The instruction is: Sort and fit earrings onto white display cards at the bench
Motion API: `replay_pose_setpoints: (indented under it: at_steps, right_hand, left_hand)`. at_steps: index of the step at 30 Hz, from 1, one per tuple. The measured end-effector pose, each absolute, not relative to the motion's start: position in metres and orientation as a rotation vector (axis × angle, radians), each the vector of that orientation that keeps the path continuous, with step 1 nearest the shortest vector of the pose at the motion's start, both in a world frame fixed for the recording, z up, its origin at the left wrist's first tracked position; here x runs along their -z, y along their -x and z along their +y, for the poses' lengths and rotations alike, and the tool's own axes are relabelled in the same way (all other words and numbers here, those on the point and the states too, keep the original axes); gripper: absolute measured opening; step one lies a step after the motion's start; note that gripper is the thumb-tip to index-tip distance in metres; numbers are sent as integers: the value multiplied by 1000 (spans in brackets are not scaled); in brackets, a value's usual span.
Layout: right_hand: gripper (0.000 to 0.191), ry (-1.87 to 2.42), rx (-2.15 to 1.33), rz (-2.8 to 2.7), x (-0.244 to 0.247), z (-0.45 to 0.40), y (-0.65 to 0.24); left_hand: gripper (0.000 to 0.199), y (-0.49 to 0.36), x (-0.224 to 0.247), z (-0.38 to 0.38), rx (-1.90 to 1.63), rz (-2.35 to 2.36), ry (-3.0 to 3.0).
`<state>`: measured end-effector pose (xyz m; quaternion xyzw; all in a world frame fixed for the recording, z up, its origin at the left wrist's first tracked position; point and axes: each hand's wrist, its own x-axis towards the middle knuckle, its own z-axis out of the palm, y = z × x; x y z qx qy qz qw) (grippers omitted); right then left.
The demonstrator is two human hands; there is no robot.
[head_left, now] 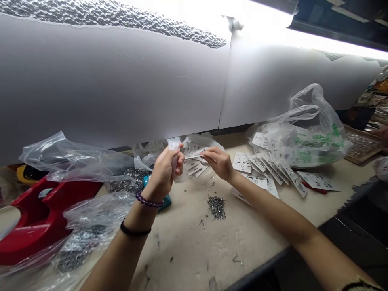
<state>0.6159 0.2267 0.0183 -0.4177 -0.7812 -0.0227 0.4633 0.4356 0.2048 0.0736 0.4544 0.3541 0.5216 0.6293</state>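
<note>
Beige worktable [184, 246]: small metal pieces [216, 207] heaped mid-surface; printed cards [257, 182], plastic carrier bag [309, 139] right; red holder [39, 230] left.

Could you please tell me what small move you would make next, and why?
I would perhaps ease the right hand toward the left hand, since the left grips crumpled plastic and the right seems to pinch a printed white card, with just a small gap between the two hands.

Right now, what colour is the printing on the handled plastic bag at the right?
Green; the printing shows best in the head view, the only one.
</note>
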Motion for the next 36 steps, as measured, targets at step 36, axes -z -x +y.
replay_pose_setpoints:
  at_steps: [36]
  right_hand:
    - [18,2286,341,-1951,-72,174,-736]
  left_hand:
    - [22,-440,-73,205,-1220,871,-1111]
